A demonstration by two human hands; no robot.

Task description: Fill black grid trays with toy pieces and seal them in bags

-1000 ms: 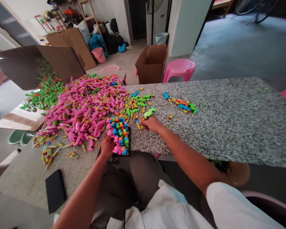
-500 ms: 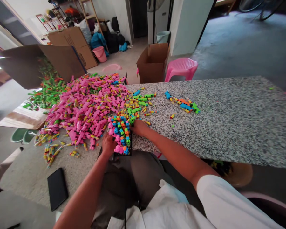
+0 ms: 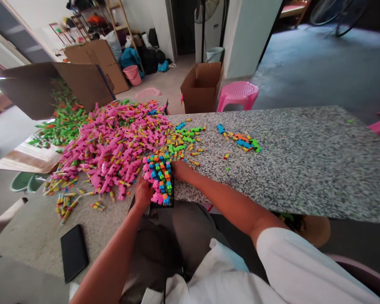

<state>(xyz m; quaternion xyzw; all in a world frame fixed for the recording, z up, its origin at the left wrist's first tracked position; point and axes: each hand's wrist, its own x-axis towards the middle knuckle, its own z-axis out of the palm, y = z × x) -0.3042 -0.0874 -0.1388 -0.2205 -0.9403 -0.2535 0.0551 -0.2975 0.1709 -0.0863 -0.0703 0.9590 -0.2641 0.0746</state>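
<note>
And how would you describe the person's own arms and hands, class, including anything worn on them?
The left hand and right hand are bare, without gloves. Both forearms are uncovered, with no watch or bracelet to be seen. A loose, plain white sleeve ends near the right elbow; the left sleeve can't be made out.

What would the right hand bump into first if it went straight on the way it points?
Probably the colourful toys in the black tray: the right hand points at them from close by, though I can't tell whether it touches them.
</note>
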